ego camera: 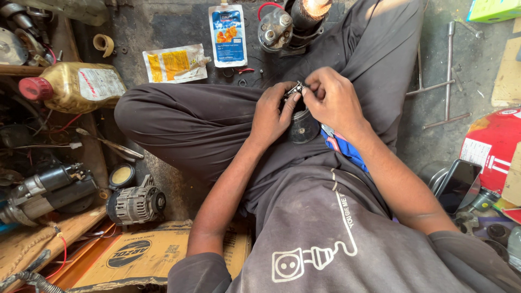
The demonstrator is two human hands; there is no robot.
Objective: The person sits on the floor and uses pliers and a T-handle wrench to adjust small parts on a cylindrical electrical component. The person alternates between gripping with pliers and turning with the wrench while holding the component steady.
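At the left of the frame, an oil bottle and an alternator are seen on the floor. In the centre, the left hand is closed around a dark cylindrical part resting on the lap. Just to the right, the right hand is pinching a small metal piece at its top. The piece could slip from the fingertips and be lost among the floor clutter, since the grip is very fine.

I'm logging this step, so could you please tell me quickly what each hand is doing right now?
Left hand: closed on the dark cylindrical part in the lap.
Right hand: fingers pinched on a small metal piece atop that part.
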